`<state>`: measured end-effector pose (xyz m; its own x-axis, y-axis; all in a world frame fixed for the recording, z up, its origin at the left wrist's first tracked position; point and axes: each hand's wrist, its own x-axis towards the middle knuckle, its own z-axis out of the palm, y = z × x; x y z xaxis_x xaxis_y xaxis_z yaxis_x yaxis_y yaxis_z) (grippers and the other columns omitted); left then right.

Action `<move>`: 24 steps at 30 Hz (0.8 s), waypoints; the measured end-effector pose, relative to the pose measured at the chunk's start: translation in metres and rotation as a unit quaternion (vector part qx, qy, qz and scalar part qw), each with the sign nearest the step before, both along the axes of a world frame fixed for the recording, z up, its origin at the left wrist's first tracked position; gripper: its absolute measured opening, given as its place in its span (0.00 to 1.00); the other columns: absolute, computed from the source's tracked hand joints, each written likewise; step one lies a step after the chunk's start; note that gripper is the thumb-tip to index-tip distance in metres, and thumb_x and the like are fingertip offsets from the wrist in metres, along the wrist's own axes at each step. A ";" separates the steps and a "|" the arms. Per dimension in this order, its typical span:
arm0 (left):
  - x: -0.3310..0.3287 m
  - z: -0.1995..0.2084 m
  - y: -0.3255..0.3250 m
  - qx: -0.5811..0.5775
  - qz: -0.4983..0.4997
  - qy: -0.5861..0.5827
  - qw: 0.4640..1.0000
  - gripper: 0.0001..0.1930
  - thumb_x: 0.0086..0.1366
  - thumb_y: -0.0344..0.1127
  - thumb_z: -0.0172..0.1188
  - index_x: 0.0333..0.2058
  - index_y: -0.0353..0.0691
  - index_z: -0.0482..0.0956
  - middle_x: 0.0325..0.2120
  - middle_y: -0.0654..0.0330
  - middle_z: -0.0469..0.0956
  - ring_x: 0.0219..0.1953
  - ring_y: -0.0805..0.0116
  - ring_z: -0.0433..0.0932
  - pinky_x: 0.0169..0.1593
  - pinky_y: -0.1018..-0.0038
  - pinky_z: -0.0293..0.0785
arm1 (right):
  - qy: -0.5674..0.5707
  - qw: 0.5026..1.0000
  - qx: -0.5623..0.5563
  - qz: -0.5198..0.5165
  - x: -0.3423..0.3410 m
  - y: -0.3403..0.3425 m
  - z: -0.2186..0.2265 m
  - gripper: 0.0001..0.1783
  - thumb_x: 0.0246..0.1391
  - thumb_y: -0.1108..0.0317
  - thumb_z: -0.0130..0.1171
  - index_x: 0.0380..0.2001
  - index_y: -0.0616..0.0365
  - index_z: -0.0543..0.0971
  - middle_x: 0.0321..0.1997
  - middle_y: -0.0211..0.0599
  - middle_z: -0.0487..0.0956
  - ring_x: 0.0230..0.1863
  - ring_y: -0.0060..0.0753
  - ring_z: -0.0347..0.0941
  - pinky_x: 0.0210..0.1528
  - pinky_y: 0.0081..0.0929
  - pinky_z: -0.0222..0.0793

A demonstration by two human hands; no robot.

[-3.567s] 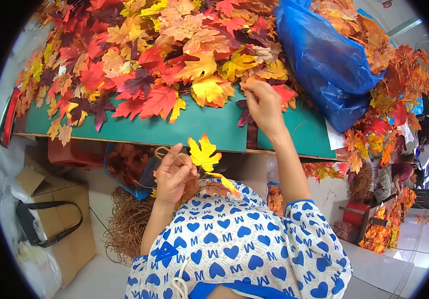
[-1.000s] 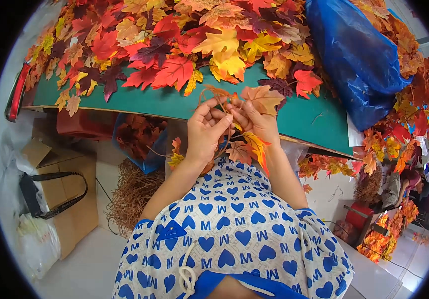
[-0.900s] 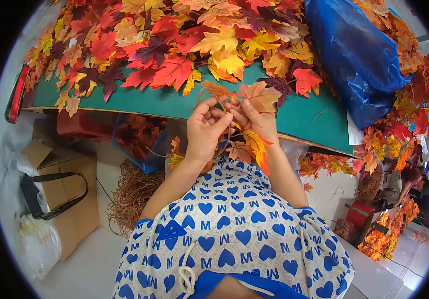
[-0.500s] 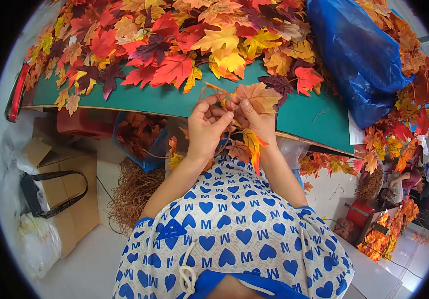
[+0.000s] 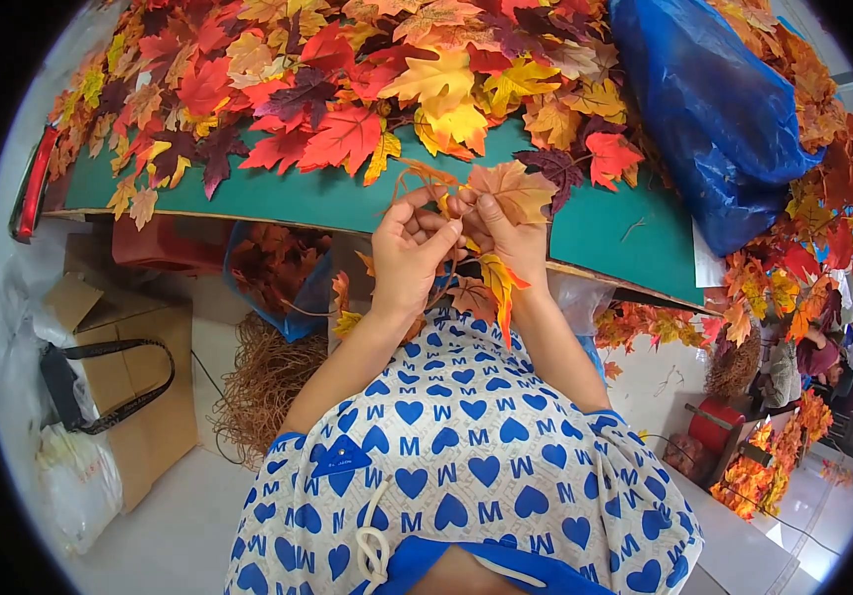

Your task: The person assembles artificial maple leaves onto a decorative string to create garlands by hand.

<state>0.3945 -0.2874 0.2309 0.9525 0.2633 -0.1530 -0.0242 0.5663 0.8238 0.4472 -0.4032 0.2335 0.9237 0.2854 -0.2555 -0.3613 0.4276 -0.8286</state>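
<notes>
Over the near edge of the green table, my left hand (image 5: 409, 248) and my right hand (image 5: 514, 243) meet, both closed in pinches on a brown-stemmed artificial maple leaf garland. A tan leaf (image 5: 514, 191) sticks up beside my right thumb. An orange leaf (image 5: 428, 173) stands above my left fingertips. Below the hands dangle a yellow-orange leaf (image 5: 501, 286) and a brownish leaf (image 5: 471, 298). More of the thin stem hangs past my left wrist with small orange and yellow leaves (image 5: 345, 319). My fingers hide the exact spot where they grip the stem.
Red, yellow and purple artificial leaves (image 5: 342, 137) heap across the table (image 5: 625, 233). A blue plastic bag (image 5: 714, 109) lies at right. Below stand a bag of dark leaves (image 5: 278, 268), a bundle of brown stems (image 5: 263, 387) and a cardboard box (image 5: 154, 416). A red-ended reel (image 5: 719, 424) stands lower right.
The orange leaf above my left fingertips has turned to show more of its face. Both hands have barely shifted and keep their pinches.
</notes>
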 end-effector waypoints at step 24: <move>-0.001 0.001 0.002 -0.005 0.005 -0.001 1.000 0.20 0.58 0.21 0.58 0.50 0.33 0.67 0.30 0.61 0.75 0.30 0.74 0.77 0.33 0.78 0.78 | -0.046 0.998 -0.030 0.019 -0.002 0.002 0.009 0.11 0.56 0.75 0.55 0.43 0.63 0.73 0.40 0.38 0.78 0.40 0.28 0.76 0.43 0.23 0.74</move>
<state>0.3935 -0.2852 0.2315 0.9498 0.2720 -0.1547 -0.0312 0.5742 0.8181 0.4450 -0.4011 0.2426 0.9328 0.3079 -0.1875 -0.2975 0.3638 -0.8827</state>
